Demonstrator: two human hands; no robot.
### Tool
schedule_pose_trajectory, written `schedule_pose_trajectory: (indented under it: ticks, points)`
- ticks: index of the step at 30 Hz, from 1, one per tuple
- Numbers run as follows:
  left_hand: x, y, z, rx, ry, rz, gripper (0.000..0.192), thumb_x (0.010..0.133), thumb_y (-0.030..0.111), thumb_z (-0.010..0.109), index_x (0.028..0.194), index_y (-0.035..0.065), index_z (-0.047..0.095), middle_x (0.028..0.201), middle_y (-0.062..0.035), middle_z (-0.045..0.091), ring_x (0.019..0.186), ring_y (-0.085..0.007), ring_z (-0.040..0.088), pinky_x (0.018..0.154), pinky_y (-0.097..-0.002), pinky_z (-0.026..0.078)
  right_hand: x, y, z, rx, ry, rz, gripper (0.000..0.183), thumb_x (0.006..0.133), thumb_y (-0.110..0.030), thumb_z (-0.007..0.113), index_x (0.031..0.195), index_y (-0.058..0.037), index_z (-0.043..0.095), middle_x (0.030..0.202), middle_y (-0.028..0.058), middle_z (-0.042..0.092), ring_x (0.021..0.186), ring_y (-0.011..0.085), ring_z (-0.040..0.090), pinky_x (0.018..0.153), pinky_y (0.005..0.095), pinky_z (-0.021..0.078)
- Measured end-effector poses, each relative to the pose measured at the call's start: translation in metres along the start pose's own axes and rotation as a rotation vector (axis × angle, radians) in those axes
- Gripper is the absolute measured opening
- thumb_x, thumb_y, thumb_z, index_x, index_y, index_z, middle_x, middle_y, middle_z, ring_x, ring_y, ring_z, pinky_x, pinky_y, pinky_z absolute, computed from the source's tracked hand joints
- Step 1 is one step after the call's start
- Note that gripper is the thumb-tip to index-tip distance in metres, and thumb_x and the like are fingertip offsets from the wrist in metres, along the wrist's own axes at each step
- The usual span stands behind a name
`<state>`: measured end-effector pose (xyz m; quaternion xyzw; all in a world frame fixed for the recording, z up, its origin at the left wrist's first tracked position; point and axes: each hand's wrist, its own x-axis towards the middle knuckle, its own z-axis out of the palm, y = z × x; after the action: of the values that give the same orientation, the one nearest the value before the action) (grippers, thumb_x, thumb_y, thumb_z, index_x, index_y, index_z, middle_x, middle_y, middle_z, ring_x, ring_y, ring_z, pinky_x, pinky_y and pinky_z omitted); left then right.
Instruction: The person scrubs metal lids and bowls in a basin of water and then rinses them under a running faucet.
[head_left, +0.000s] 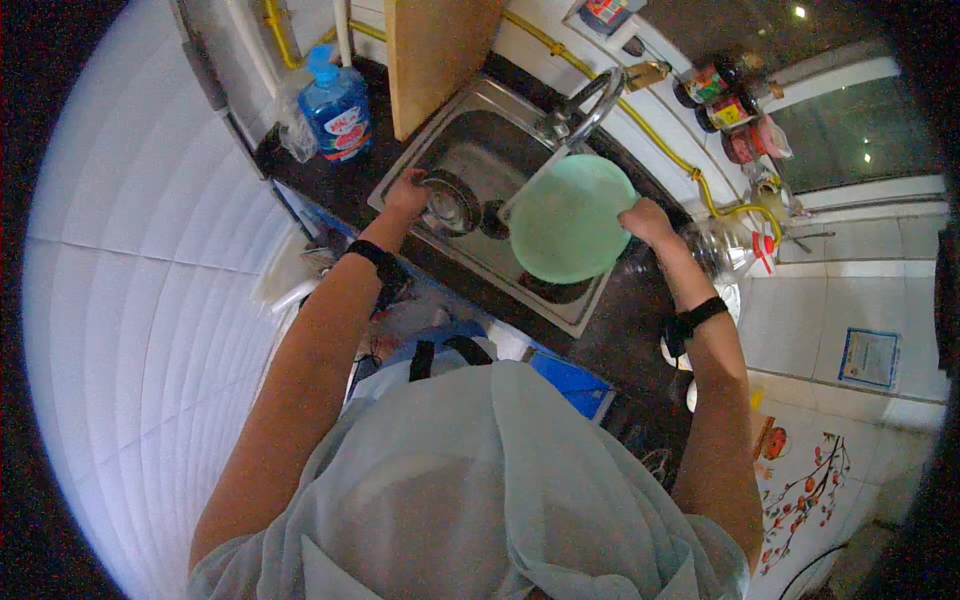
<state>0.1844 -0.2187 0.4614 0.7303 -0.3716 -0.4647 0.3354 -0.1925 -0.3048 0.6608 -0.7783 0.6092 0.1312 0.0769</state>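
Over the near left part of a metal sink (480, 161), my left hand (409, 196) grips the rim of a round dark-edged metal pan or bowl (450, 202). My right hand (646, 221) holds the right edge of a round light green plastic basin (571, 217), which lies across the right part of the sink. The curved metal faucet (600, 105) rises behind the basin. The sink's drain (494, 219) shows between the two vessels. Most of the sink's right side is hidden under the basin.
A blue pump bottle (335, 109) and a plastic bag stand left of the sink. A wooden board (439, 60) leans upright behind it. Yellow pipe (652, 131) runs along the wall. At the right are a clear plastic jug (716, 251) and several jars on the windowsill.
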Motion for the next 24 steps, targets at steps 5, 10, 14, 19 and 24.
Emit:
schedule_pose_trajectory:
  ticks: [5, 10, 14, 19, 24]
  points:
    - [-0.007, -0.023, -0.015, -0.124, 0.120, 0.241, 0.053, 0.070, 0.023, 0.067, 0.117, 0.0057, 0.051, 0.095, -0.0130, 0.063, 0.082, -0.0239, 0.062, 0.069, -0.0332, 0.049, -0.009, -0.080, -0.032, -0.329, 0.021, 0.032, 0.025, 0.070, -0.019, 0.055, 0.085, -0.0028, 0.066, 0.090, 0.0178, 0.064, 0.085, 0.0316, 0.063, 0.072, 0.0396, 0.0504]
    - [-0.035, 0.012, -0.017, -0.053, 0.108, 0.169, 0.054, 0.069, 0.021, 0.068, 0.117, 0.0048, 0.051, 0.097, -0.0125, 0.063, 0.084, -0.0218, 0.061, 0.072, -0.0310, 0.048, 0.007, -0.067, -0.018, -0.503, 0.113, 0.054, 0.022, 0.074, -0.015, 0.055, 0.091, -0.0051, 0.066, 0.097, 0.0134, 0.064, 0.087, 0.0280, 0.063, 0.074, 0.0364, 0.0512]
    - [-0.009, -0.023, -0.022, -0.175, 0.073, 0.133, 0.055, 0.068, 0.021, 0.069, 0.117, 0.0038, 0.051, 0.092, -0.0118, 0.063, 0.078, -0.0213, 0.062, 0.069, -0.0316, 0.048, 0.002, -0.080, -0.032, -0.564, 0.268, 0.135, 0.025, 0.074, -0.015, 0.056, 0.095, -0.0041, 0.065, 0.102, 0.0140, 0.063, 0.092, 0.0267, 0.062, 0.076, 0.0358, 0.0507]
    - [-0.006, -0.037, -0.042, -0.433, 0.021, 0.183, 0.055, 0.066, 0.018, 0.069, 0.116, 0.0046, 0.052, 0.086, -0.0109, 0.063, 0.071, -0.0190, 0.061, 0.059, -0.0324, 0.048, -0.021, -0.075, -0.063, -0.390, 0.066, 0.174, 0.029, 0.075, -0.019, 0.053, 0.094, -0.0014, 0.064, 0.102, 0.0167, 0.062, 0.092, 0.0292, 0.062, 0.077, 0.0369, 0.0499]
    - [-0.076, 0.055, -0.057, -0.566, -0.016, 0.110, 0.049, 0.072, 0.014, 0.065, 0.117, 0.0072, 0.047, 0.086, -0.0082, 0.060, 0.070, -0.0166, 0.059, 0.049, -0.0318, 0.045, 0.008, 0.044, 0.037, 0.183, -0.042, 0.098, 0.034, 0.073, -0.026, 0.052, 0.087, 0.0032, 0.063, 0.095, 0.0204, 0.062, 0.092, 0.0306, 0.058, 0.081, 0.0331, 0.0449]
